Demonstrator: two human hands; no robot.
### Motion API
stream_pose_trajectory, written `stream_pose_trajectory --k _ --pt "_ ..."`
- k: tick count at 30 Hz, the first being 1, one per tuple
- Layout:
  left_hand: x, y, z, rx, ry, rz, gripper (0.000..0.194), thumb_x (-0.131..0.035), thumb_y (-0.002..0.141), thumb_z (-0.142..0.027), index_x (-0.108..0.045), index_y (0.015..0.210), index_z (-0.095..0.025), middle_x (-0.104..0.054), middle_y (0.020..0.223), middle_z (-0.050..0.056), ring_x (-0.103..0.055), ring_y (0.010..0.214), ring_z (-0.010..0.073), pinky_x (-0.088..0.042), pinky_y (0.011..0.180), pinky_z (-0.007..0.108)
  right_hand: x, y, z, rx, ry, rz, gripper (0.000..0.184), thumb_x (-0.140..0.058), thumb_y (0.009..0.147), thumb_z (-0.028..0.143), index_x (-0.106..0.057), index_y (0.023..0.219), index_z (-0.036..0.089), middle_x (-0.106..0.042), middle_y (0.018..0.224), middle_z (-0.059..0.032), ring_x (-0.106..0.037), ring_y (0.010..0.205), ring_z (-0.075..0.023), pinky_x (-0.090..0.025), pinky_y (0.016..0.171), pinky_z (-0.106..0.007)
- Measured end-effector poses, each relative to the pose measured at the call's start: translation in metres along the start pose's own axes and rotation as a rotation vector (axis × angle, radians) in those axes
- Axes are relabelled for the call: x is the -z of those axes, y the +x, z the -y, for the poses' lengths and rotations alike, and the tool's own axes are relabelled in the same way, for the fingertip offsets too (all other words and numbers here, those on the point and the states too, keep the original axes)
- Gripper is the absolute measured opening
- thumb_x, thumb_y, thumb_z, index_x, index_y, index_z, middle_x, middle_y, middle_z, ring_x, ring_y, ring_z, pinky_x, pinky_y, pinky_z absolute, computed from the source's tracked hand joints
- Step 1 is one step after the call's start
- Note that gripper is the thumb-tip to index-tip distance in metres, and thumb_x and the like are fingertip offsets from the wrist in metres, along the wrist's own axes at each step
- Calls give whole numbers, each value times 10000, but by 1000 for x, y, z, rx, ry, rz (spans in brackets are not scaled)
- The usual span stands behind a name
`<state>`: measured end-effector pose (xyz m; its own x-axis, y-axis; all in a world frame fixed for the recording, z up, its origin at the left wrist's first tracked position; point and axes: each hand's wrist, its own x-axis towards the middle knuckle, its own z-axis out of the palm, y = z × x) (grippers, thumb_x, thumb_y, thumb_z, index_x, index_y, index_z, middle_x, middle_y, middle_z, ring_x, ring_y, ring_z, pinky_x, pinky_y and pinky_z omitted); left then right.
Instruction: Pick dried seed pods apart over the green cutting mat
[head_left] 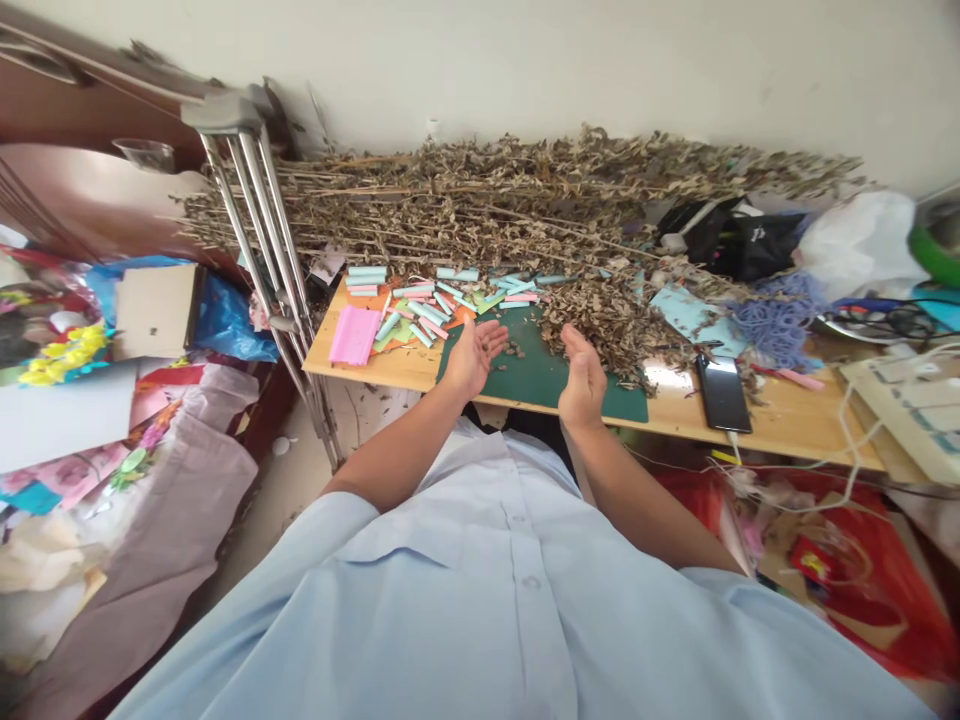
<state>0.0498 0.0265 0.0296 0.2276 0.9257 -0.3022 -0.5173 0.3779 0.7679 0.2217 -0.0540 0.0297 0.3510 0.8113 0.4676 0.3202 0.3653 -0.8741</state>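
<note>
My left hand (475, 357) is held palm up over the left part of a dark green mat (529, 378), its fingers stretched out. A few crumbs of dried leaf seem to lie on or just beside those fingers. On the mat's right, my right hand (582, 375) stands on edge with fingers straight, close to a heap of crumbled dried leaves (600, 325). Small leaf bits (514, 349) are scattered between the two hands. Left of the mat lie several rolled tubes of blue and pink paper (427, 310) and a stack of pink paper sheets (354, 335).
Long bundles of dried leafy stems (480, 200) line the wall. Metal crutches (259, 220) lean at the table's left. To the right are a phone (722, 392) with a cable, blue yarn (780, 315), a white plastic bag (859, 245) and a power strip (911, 405).
</note>
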Motion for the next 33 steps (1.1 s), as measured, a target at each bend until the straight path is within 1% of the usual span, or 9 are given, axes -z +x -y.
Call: stream_pose_trajectory --k 5,9,12,15,18,23,26,30,33 --pt "7 8 1 -178 283 46 562 -321 1048 -613 -704 1196 -229 -661 1361 93 -513 1427 233 -347 1203 403 1 -1 0 4 -16 30 515 -366 1065 545 -649 1358 229 -635 1434 -115 -573 1375 -274 -446 1177 -569" --pt "29 -5 0 -375 794 -87 378 -498 1012 -478 -741 1093 -200 -699 1205 110 -604 1243 278 -408 1122 418 7 -3 1 -55 1 41 501 -394 1057 550 -679 1309 224 -655 1407 -129 -614 1325 -282 -501 1121 -550" --pt "46 -16 6 -472 1187 -107 208 -612 927 -301 -735 1053 -190 -687 1073 120 -617 1076 281 -452 1023 418 9 -6 -1 -115 34 35 485 -428 1046 554 -693 1276 219 -679 1366 -139 -668 1243 -281 -546 1061 -532" --pt "53 -24 14 -503 1425 -64 249 -670 873 -263 -723 1103 -184 -666 1085 141 -592 1078 306 -444 1009 438 6 -9 -4 -141 59 66 471 -449 1042 548 -689 1276 217 -688 1349 -140 -684 1209 -275 -563 1030 -517" --pt "51 -25 19 -494 1524 -9 294 -703 856 -287 -724 1133 -194 -653 1121 154 -570 1118 334 -425 1023 466 0 -9 -6 -138 54 113 479 -432 1045 556 -679 1286 223 -674 1373 -138 -682 1210 -268 -571 1022 -504" --pt "47 -20 18 -463 1587 55 151 -637 894 -247 -754 984 -212 -651 1067 141 -572 1082 318 -418 1007 474 -9 -8 -3 -122 61 154 463 -427 1051 543 -682 1276 227 -681 1357 -135 -690 1192 -263 -581 1005 -492" --pt "48 -21 16 -462 1503 56 126 -624 902 -229 -748 886 -214 -659 1023 132 -575 1064 300 -415 1011 462 -9 -9 -2 -121 58 159 448 -428 1055 527 -683 1274 231 -682 1359 -129 -688 1193 -261 -584 996 -488" --pt "43 -30 13 -429 1100 -53 81 -684 871 -265 -738 829 -221 -678 966 84 -601 984 237 -449 941 376 -8 -11 0 -132 74 174 438 -439 1054 521 -689 1273 235 -697 1334 -119 -685 1195 -258 -589 982 -471" --pt "33 -37 12 -282 684 -127 135 -750 812 -330 -723 787 -201 -669 838 34 -588 793 167 -450 781 307 -12 -11 1 -176 89 216 448 -438 1049 539 -693 1256 233 -715 1297 -117 -701 1164 -255 -604 950 -455"
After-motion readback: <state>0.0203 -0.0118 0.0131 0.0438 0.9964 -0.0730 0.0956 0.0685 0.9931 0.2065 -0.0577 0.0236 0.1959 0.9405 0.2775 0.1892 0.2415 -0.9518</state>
